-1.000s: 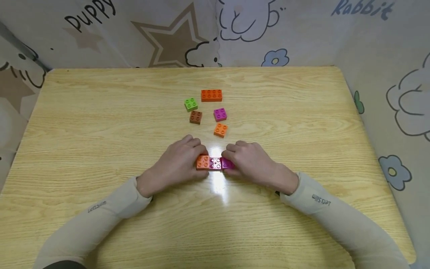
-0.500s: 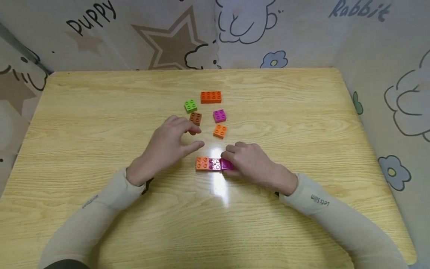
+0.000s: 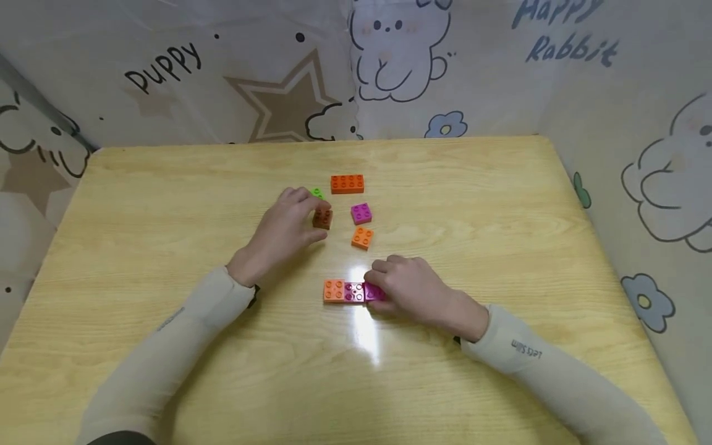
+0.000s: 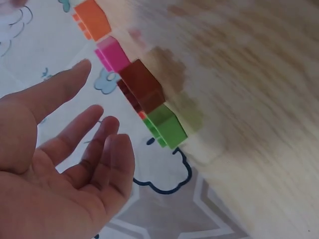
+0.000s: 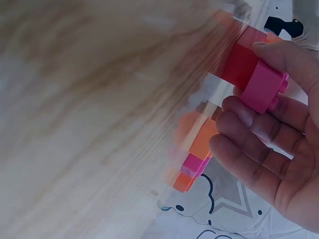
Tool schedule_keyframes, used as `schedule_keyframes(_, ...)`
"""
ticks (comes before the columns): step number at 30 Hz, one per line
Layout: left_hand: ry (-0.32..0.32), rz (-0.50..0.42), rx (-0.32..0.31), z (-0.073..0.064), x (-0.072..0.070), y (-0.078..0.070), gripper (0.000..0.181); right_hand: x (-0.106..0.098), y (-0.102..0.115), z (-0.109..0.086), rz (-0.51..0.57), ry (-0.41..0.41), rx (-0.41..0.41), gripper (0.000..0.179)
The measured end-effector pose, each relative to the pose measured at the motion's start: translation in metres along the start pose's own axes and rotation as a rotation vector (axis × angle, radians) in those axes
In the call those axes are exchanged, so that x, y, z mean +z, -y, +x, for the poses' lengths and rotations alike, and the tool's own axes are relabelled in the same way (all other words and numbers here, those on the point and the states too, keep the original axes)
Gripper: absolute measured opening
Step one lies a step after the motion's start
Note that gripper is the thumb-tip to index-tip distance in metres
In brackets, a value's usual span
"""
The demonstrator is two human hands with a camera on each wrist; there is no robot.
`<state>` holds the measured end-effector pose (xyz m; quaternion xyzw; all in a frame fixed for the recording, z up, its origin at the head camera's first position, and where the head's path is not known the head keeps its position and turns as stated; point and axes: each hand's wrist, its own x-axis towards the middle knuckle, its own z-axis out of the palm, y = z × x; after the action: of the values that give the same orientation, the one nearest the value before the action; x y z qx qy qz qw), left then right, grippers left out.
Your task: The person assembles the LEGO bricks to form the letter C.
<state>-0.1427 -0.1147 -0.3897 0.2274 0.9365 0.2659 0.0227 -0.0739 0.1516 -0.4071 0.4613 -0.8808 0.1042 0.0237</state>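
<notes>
My left hand (image 3: 283,225) reaches over the table, thumb and fingers spread beside a small brown toy brick (image 3: 322,220). In the left wrist view a gap shows between the fingertips and the brown brick (image 4: 143,85). A lime green brick (image 3: 316,193) behind it is partly covered by the hand. My right hand (image 3: 414,290) pinches a magenta brick (image 5: 261,87) at the right end of a short row. Under that brick a red brick (image 5: 240,65) shows in the right wrist view. An orange brick (image 3: 334,290) and a pink brick (image 3: 354,292) make up the row's left part.
Farther back lie a long red-orange brick (image 3: 347,184), a loose magenta brick (image 3: 361,213) and a loose orange brick (image 3: 362,238). The wooden table (image 3: 473,204) is bordered by a patterned cloth wall (image 3: 489,93) at the back and sides.
My left hand has let go of the row's orange end and moved forward to the brown brick. The right hand keeps its grip on the row. The head view has tilted up slightly.
</notes>
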Motion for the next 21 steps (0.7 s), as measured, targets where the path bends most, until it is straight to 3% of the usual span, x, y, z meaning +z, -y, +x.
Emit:
schedule_keyframes(7, 0.058, 0.046, -0.016, 0.011, 0.005, 0.006, 0.053, 0.002, 0.001, -0.003, 0.007, 0.003, 0.004, 0.031)
schedule_keyframes(21, 0.086, 0.074, -0.017, 0.018, 0.010, 0.010, 0.037, 0.004, -0.001, -0.002, -0.011, -0.030, -0.008, 0.029)
